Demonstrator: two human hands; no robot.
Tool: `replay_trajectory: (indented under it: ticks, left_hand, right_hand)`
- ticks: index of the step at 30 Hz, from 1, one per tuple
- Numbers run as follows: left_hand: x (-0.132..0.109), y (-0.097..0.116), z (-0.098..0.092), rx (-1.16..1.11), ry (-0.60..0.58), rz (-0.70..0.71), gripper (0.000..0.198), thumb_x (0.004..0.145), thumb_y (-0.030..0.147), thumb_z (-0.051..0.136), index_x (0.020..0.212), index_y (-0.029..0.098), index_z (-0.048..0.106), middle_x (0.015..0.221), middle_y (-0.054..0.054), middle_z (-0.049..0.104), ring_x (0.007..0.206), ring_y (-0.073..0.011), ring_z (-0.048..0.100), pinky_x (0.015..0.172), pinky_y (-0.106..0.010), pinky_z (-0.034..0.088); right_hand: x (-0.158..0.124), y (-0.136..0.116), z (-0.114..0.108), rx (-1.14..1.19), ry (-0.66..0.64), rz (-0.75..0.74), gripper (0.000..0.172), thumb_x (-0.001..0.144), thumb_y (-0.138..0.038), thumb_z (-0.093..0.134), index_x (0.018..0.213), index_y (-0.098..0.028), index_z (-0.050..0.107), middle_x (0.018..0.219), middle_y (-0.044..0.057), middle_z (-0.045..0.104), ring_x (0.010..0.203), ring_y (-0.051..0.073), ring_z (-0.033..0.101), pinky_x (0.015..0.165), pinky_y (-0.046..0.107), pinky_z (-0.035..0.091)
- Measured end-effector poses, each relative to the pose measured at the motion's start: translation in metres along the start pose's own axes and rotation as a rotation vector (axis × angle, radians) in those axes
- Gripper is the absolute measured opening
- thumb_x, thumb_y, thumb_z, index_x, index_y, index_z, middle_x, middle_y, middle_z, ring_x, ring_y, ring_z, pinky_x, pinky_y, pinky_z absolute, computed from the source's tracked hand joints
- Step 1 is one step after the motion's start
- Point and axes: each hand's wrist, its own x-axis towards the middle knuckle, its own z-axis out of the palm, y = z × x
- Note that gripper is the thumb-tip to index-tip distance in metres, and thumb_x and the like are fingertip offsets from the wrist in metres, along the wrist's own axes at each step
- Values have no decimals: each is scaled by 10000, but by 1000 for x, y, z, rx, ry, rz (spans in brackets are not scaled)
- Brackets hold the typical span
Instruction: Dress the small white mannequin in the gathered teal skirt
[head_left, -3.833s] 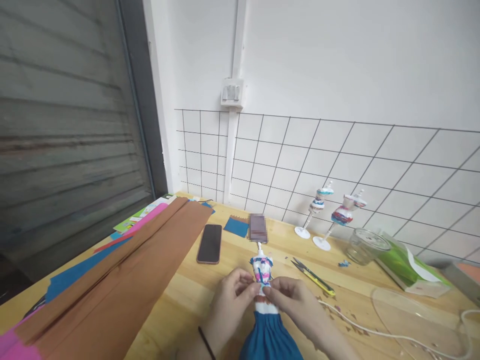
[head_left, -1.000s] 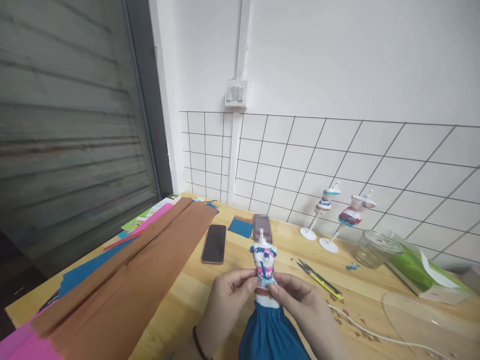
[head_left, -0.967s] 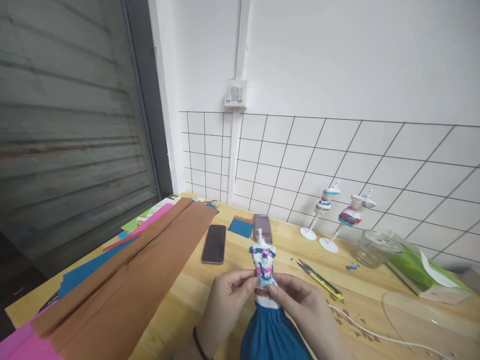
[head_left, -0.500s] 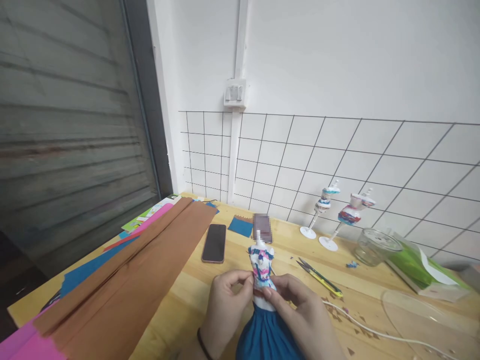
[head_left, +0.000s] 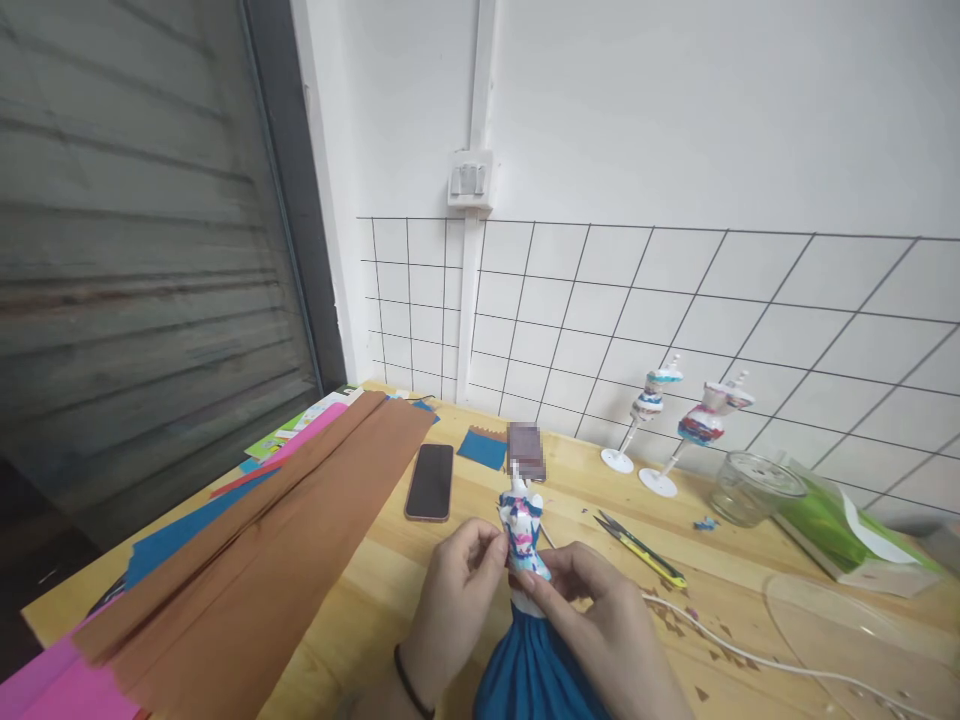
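Note:
A small dress-form mannequin (head_left: 523,525) stands upright between my hands at the front of the table. Its white torso is blotched with blue and pink, and a pleated blue skirt (head_left: 536,670) flares out below a white waist band. My left hand (head_left: 459,590), with a dark band on the wrist, pinches the mannequin's side at the waist. From the other side, my right hand (head_left: 600,620) grips the waist, its thumb across the front just above the skirt. The right fingertips are partly hidden behind the figure.
Brown crepe paper (head_left: 300,540) covers the table's left side over pink and blue sheets. A phone (head_left: 430,482), blue paper piece (head_left: 482,448), yellow-handled snips (head_left: 641,550), white cable (head_left: 750,660), two mannequins (head_left: 646,405) (head_left: 703,425), glass jar (head_left: 754,490) and green tissue pack (head_left: 844,535) lie around.
The mannequin's torso has turned and tilted slightly between my hands. My left hand has risen a little along its side. My right hand stays at the waist.

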Motion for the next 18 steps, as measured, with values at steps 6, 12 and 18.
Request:
replay_trajectory:
  ticks: [6, 12, 18]
  left_hand:
    - [0, -3, -1, 5, -36, 48, 154, 847, 251, 445, 712, 195, 495, 669, 29, 466, 621, -122, 453, 573, -206, 366]
    - [8, -10, -4, -175, 17, 3, 161, 836, 274, 442, 713, 185, 498, 725, 3, 489, 694, -137, 486, 669, -244, 415]
    - [15, -7, -18, -342, 98, -39, 228, 842, 273, 351, 633, 197, 402, 670, 16, 430, 660, -127, 486, 630, -259, 423]
  right_hand:
    - [2, 0, 4, 80, -22, 58, 295, 724, -472, 618, 752, -182, 664, 702, 55, 686, 640, 205, 609, 592, 285, 448]
    - [8, -1, 1, 474, -76, 191, 305, 650, -447, 705, 717, -151, 678, 709, 79, 729, 679, 226, 653, 619, 285, 461]
    - [20, 8, -23, 625, -17, 251, 280, 631, -409, 737, 753, -156, 728, 594, 1, 680, 535, 132, 559, 523, 223, 401]
